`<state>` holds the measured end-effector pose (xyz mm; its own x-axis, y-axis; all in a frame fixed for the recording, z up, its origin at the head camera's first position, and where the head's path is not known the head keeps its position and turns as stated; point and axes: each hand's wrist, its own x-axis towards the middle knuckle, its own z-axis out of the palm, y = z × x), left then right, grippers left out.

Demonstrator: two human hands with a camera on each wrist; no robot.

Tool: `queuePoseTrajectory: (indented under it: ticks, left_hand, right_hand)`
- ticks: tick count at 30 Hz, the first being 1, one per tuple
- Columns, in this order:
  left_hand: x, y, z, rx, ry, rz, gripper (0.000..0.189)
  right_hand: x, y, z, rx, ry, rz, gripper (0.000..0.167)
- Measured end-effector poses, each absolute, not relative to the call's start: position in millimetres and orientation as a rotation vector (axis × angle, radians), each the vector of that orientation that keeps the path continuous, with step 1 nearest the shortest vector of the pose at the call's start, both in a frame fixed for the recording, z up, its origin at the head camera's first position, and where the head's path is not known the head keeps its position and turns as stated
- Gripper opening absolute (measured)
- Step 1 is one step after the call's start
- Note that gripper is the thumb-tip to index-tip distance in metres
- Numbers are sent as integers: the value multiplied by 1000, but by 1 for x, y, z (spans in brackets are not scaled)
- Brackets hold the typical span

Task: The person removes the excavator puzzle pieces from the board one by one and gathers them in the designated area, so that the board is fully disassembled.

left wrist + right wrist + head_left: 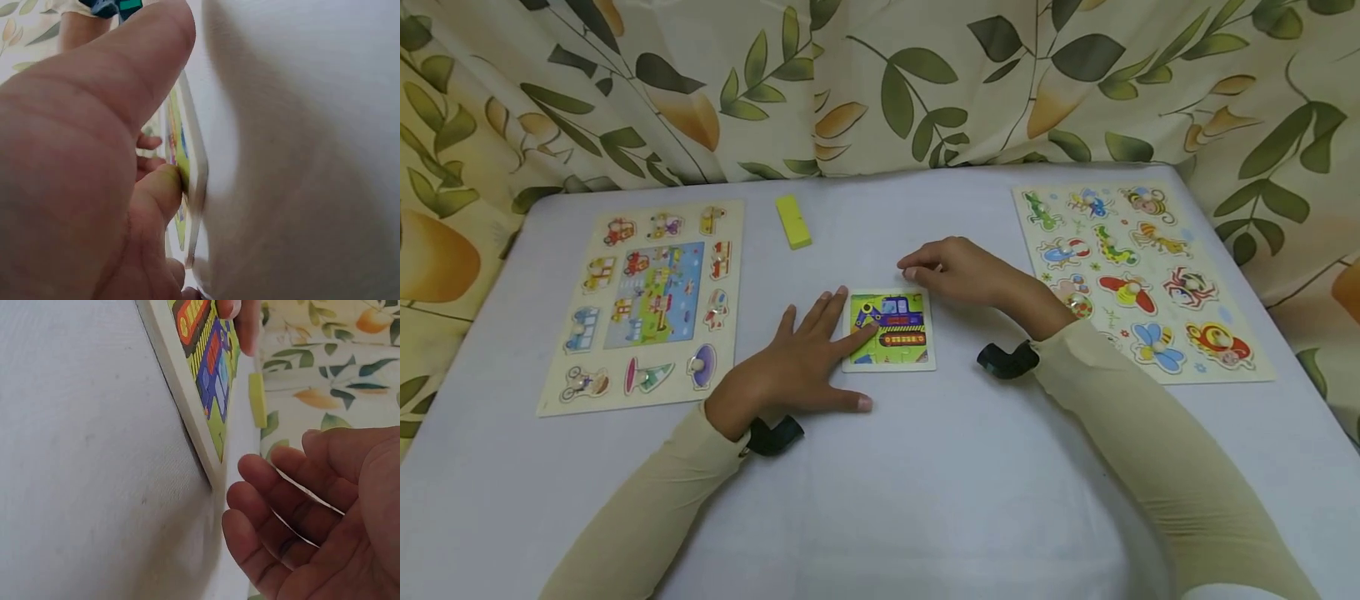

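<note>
Lying flat near the middle of the white-covered surface (pixel 887 500), a small square puzzle (pixel 904 337) is showing an excavator on a green ground inside a pale frame. The left hand (pixel 797 367) is spreading its fingers wide and gripping nothing; its index finger (pixel 861 336) is resting across the left part of the picture, while the thumb is standing apart from the frame on the wearer's side. Its remaining fingers are reaching along the frame's left side; whether they are touching it, the inspector cannot tell. The right hand (pixel 955 271) is hovering just beside the puzzle's far right corner, its fingers bending loosely and holding nothing; the right wrist view is showing it apart from the frame.

A yellow block (pixel 793 222) is lying beyond the puzzle and to its left, near the far edge. On the left, a vehicle board (pixel 617 360) is bearing knobbed pieces around a central printed scene. On the right, an insect board (pixel 1078 227) is carrying rows of bright creatures, the right forearm reaching over its near left corner. Pale sleeves (pixel 647 500) are covering both forearms. Behind the surface, a leaf-patterned curtain (pixel 880 83) is hanging in folds.
</note>
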<state>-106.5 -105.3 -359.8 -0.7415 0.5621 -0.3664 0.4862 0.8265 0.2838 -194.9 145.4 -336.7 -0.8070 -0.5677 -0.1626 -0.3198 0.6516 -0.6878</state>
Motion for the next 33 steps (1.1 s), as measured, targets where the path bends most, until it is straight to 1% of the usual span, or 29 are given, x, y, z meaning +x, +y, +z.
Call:
queuePoseTrajectory:
  ticks: [11, 25, 33]
  left_hand:
    - [-102, -104, -361, 774, 2587, 157, 100]
    - [-102, -111, -363, 792, 2600, 230, 99]
    - [-102, -109, -362, 785, 2612, 198, 98]
  right_hand:
    - [-193, 128, -334, -769, 2482, -959, 28]
    - [-193, 109, -334, -778, 2390, -915, 29]
    - [-194, 99, -332, -834, 2386, -872, 31]
